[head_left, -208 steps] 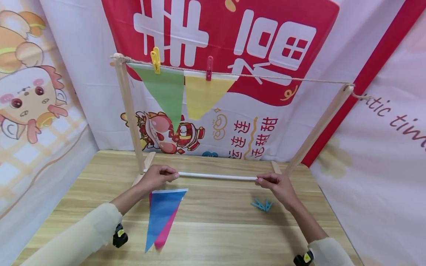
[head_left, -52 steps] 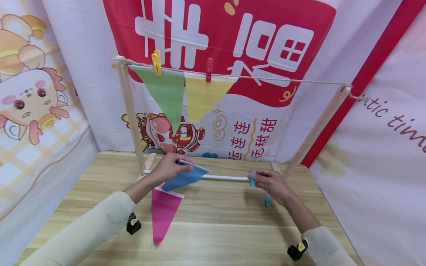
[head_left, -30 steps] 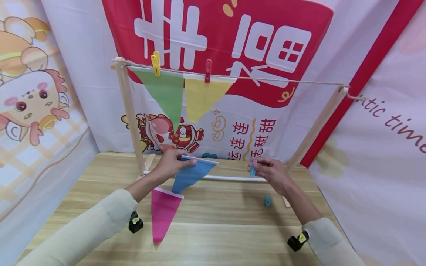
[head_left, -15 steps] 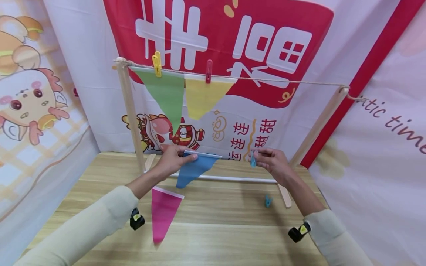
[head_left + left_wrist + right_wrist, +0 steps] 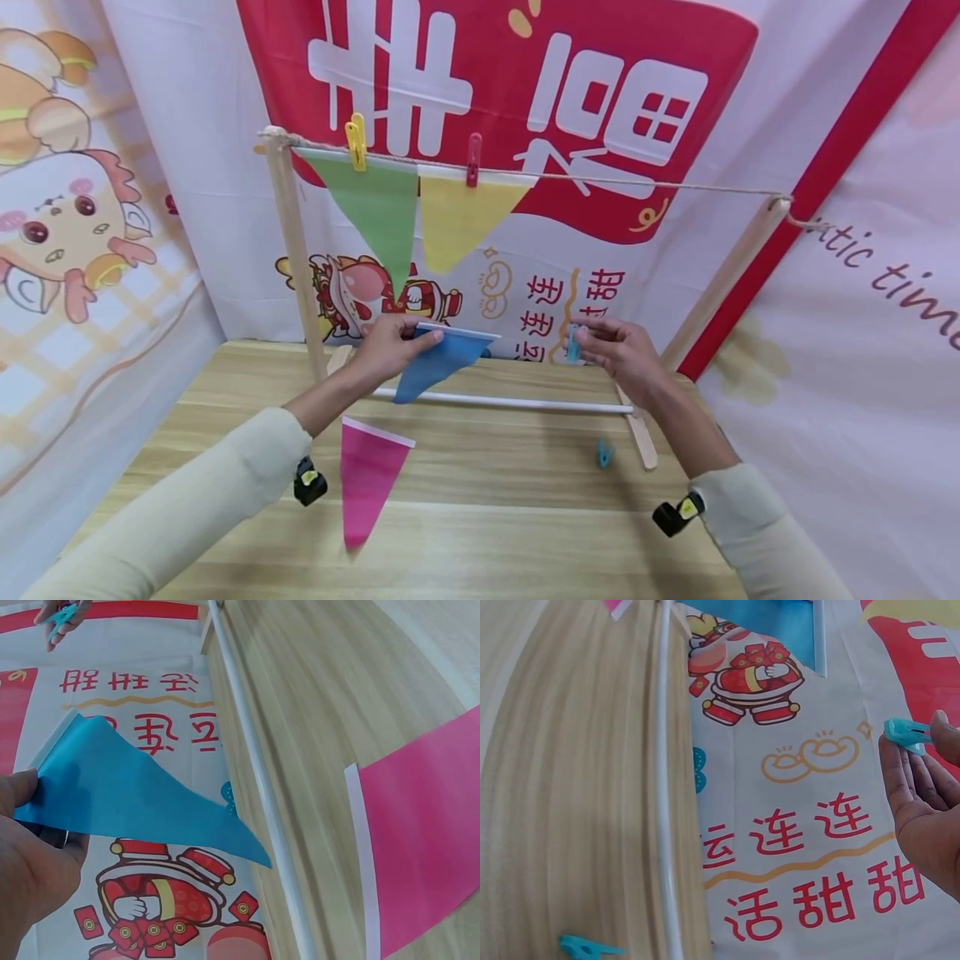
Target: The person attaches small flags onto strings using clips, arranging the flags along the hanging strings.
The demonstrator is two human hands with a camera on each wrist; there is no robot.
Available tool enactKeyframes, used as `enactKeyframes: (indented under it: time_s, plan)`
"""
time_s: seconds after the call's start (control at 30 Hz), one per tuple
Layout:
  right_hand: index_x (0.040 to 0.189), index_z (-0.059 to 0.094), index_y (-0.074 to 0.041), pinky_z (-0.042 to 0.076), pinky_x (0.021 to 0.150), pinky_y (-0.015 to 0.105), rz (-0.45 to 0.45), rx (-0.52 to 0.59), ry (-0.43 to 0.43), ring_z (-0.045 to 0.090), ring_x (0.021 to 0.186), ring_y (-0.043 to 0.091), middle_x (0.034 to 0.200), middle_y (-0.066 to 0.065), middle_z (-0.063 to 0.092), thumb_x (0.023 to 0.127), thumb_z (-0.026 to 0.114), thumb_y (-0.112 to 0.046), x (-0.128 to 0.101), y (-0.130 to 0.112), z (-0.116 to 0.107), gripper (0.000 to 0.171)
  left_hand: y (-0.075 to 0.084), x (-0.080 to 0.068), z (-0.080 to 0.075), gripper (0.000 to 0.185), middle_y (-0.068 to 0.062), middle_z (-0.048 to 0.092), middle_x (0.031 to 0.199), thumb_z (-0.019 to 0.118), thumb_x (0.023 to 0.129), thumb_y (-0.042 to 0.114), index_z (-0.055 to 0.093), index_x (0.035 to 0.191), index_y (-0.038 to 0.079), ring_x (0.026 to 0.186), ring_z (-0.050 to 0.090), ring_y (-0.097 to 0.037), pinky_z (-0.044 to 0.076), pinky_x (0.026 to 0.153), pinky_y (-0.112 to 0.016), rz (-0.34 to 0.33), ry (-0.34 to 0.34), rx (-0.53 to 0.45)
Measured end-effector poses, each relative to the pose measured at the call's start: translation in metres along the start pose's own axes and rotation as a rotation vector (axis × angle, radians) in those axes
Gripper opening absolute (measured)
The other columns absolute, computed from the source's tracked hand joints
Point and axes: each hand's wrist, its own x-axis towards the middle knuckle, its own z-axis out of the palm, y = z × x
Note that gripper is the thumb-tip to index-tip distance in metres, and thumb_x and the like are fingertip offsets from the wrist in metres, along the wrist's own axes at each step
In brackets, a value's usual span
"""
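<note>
My left hand (image 5: 393, 346) pinches a blue triangular pennant (image 5: 444, 360) by the left end of its white top edge, holding it up above the white rod (image 5: 517, 403). In the left wrist view the pennant (image 5: 127, 787) hangs from thumb and fingers with its tip down by the rod. My right hand (image 5: 626, 354) holds a light-blue clothespin (image 5: 574, 342) between thumb and fingers; the right wrist view shows this clothespin (image 5: 907, 732) at the fingertips. Above both hands runs a string (image 5: 637, 179), with a green pennant (image 5: 375, 200) and a yellow pennant (image 5: 468, 217) hanging from it.
A yellow clothespin (image 5: 356, 143) and a red clothespin (image 5: 473, 160) grip the string. Wooden posts (image 5: 294, 250) carry it at either end. On the table (image 5: 510, 542) lie a pink pennant (image 5: 371, 483) and another blue clothespin (image 5: 604, 453). A printed cloth (image 5: 600, 221) hangs behind.
My left hand let go of the rod, took the blue pennant off the pink one and raised it. My right hand picked up one blue clothespin and lifted it toward the string.
</note>
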Motion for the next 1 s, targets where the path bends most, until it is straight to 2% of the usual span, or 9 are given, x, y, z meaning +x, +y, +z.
enactKeyframes:
  time_s: [0.2,0.43,0.53,0.6,0.67,0.73,0.8,0.87,1.0]
  plan:
    - [0.135,0.078,-0.021,0.066,0.099,0.024,-0.013,0.011,-0.014,0.079,0.110,0.009,0.119,-0.007,0.080,0.113,0.071,-0.019,-0.001,-0.006,-0.002,0.023,0.004,0.002,-0.004,0.029,-0.020,0.082,0.129,0.077,0.111,0.028,0.083,0.126,0.005,0.127,0.076,-0.036,0.057,0.119,-0.061,-0.003,-0.010,-0.014]
    - [0.149,0.069,-0.006,0.065,0.101,0.023,-0.044,0.036,-0.025,0.082,0.110,0.008,0.121,-0.006,0.081,0.114,0.069,-0.017,0.001,-0.015,-0.002,0.037,0.013,0.007,-0.008,0.024,-0.017,0.083,0.106,0.078,0.110,0.024,0.082,0.113,0.000,0.118,0.075,-0.030,0.058,0.115,-0.057,0.051,0.008,-0.066]
    - [0.151,0.067,-0.004,0.064,0.102,0.022,-0.043,0.026,-0.026,0.081,0.109,0.008,0.124,-0.005,0.081,0.113,0.070,-0.019,0.003,-0.019,-0.001,0.041,0.017,0.009,-0.011,0.033,-0.006,0.064,0.077,0.078,0.110,0.023,0.068,0.085,0.003,0.104,0.070,-0.024,0.058,0.106,-0.047,0.066,0.024,-0.081]
    - [0.149,0.069,-0.007,0.064,0.103,0.023,-0.046,0.023,-0.029,0.080,0.109,0.008,0.126,-0.004,0.081,0.113,0.071,-0.019,0.002,-0.021,-0.001,0.038,0.021,0.010,-0.012,0.046,0.001,0.041,0.071,0.079,0.109,0.023,0.051,0.075,0.008,0.093,0.061,-0.024,0.053,0.096,-0.044,0.064,0.035,-0.090]
    - [0.152,0.065,-0.001,0.064,0.103,0.023,-0.057,0.007,-0.028,0.078,0.109,0.009,0.129,-0.002,0.080,0.113,0.071,-0.019,0.001,-0.023,0.000,0.043,0.025,0.011,-0.014,0.051,0.001,0.038,0.073,0.079,0.109,0.024,0.044,0.074,0.011,0.093,0.060,-0.027,0.051,0.095,-0.044,0.058,0.043,-0.096]
    - [0.152,0.063,0.001,0.065,0.102,0.023,-0.070,-0.006,-0.029,0.078,0.109,0.009,0.128,0.000,0.079,0.113,0.071,-0.018,0.000,-0.025,-0.001,0.044,0.030,0.012,-0.016,0.039,-0.008,0.062,0.080,0.079,0.109,0.025,0.061,0.082,0.005,0.101,0.070,-0.032,0.058,0.104,-0.049,0.053,0.039,-0.110]
    - [0.151,0.062,0.003,0.065,0.102,0.023,-0.087,-0.012,-0.029,0.079,0.110,0.010,0.128,0.002,0.078,0.112,0.071,-0.016,0.000,-0.026,-0.001,0.044,0.035,0.013,-0.018,0.027,-0.019,0.081,0.108,0.078,0.110,0.026,0.077,0.102,0.000,0.121,0.076,-0.039,0.057,0.119,-0.060,0.050,0.028,-0.120]
    - [0.148,0.063,0.003,0.065,0.101,0.023,-0.099,-0.013,-0.031,0.081,0.110,0.011,0.126,0.003,0.077,0.112,0.071,-0.015,0.000,-0.029,-0.001,0.041,0.038,0.015,-0.019,0.029,-0.021,0.081,0.135,0.078,0.110,0.026,0.082,0.124,0.001,0.136,0.073,-0.044,0.053,0.123,-0.067,0.052,0.019,-0.130]
    - [0.146,0.064,0.002,0.065,0.100,0.023,-0.120,-0.015,-0.041,0.080,0.109,0.010,0.123,0.001,0.077,0.112,0.071,-0.013,0.000,-0.034,-0.001,0.037,0.044,0.018,-0.019,0.037,-0.022,0.077,0.143,0.078,0.110,0.028,0.080,0.136,0.002,0.140,0.072,-0.043,0.052,0.124,-0.065,0.055,0.009,-0.131]
